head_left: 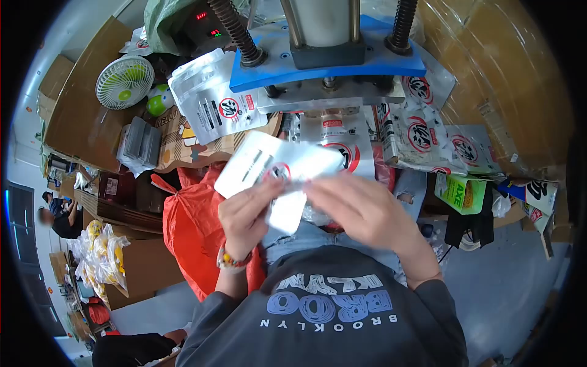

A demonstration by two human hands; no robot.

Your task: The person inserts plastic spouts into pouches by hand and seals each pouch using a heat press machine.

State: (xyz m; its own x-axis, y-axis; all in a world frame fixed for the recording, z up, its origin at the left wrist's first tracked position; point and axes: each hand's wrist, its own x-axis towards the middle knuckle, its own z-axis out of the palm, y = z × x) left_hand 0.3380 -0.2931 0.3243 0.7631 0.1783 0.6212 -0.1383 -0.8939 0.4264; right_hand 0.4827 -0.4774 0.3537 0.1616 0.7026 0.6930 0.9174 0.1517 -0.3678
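Note:
My left hand (247, 214), with a beaded bracelet at the wrist, is closed on a white-silver printed pouch (247, 164) in front of my chest. My right hand (364, 208) has its fingertips at the pouch's right-hand part, pinching it; motion blurs this area. Silver material spreads to the right and hangs below the fingers; whether it is one pouch or several I cannot tell. Just beyond lies another silver pouch (361, 144) with a red ring print, under the blue-topped press (330, 67), partly hidden by what I hold.
Pouches (217, 101) are stacked on the left, more (416, 134) on the right. A small fan (125, 82) stands at back left. A red bag (189, 238) hangs beside my left arm. Cardboard walls (513, 79) flank the press. Other people (64, 214) are at the far left.

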